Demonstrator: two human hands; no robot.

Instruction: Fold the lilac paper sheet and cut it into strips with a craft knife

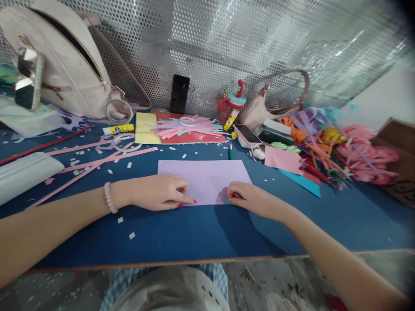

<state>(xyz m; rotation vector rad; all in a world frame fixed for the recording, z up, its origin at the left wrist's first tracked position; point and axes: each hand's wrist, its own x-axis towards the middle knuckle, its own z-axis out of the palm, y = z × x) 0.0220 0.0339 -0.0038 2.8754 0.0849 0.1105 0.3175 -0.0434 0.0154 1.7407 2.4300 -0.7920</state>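
A sheet of light purple paper (207, 179) lies flat on the blue table before me. My left hand (162, 192), with a pink bead bracelet (110, 198) at its wrist, rests on the sheet's front left part. Its index finger is stretched along the near edge, with the thumb tip apart from it and the other fingers partly curled. At the same edge, further right, my right hand (246, 198) has its fingers curled and its thumb against them, pinching the paper. Behind the sheet is a green pen-like tool (231, 152).
Paper strips (191, 125) and a tape roll lie on a red and yellow board (145, 129). A glue stick (118, 129) and a tape roll (126, 142) sit left. Phones, bags, and a pile of coloured crafts (340, 142) line the back and right. White scraps dot the table.
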